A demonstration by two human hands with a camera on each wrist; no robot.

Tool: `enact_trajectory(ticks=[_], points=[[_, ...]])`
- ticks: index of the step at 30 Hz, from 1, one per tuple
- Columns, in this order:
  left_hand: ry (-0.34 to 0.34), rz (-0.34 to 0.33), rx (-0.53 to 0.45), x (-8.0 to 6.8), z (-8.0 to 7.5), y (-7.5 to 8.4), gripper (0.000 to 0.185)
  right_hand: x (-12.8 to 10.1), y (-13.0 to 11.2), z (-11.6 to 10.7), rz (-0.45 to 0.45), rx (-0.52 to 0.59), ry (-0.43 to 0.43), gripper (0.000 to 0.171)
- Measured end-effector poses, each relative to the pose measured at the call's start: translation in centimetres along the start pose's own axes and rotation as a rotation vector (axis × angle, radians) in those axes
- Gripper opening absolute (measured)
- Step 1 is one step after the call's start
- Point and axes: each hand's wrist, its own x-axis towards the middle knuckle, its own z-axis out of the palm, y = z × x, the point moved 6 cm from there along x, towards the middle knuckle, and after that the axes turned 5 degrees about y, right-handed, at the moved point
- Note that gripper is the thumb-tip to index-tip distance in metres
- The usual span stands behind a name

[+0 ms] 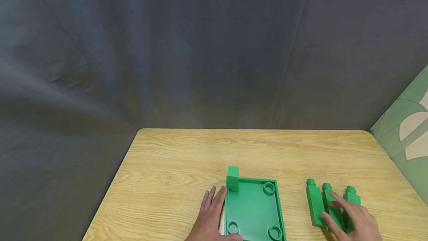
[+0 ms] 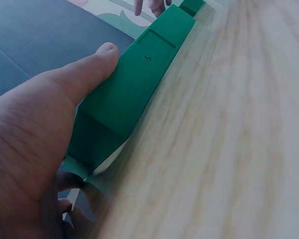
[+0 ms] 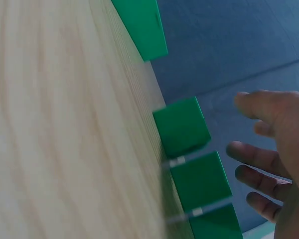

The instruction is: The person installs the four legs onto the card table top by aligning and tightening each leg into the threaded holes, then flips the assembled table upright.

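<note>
Even, soft light in the head view; both wrist views blurred, tilted

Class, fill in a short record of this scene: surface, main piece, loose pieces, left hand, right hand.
surface: wooden table
main piece: green base plate, one peg upright in its far left corner
loose pieces: three green pegs lying side by side, right of the plate
left hand: left hand rests against the plate's left edge
right hand: right hand, fingers spread, over the pegs
</note>
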Motion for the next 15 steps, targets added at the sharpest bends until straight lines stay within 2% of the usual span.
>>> enact_trajectory(ticks=[4,9,12,15], points=[[0.007,0.017,0.002,0.0,0.0,0.0,0.128,-0.3,1.4,0.1,-0.015,-0.019,-0.048,0.081],[-0.007,-0.006,-0.010,0.0,-0.1,0.0,0.128,-0.8,2.7,0.6,-0.014,-0.089,-0.095,0.101],[-0.023,-0.024,-0.020,0.0,-0.1,0.0,0.127,-1.1,2.7,0.9,-0.015,-0.118,-0.125,0.102],[-0.032,-0.035,-0.028,0.1,-0.1,0.0,0.127,-1.2,2.1,1.0,-0.040,-0.111,-0.116,0.098]])
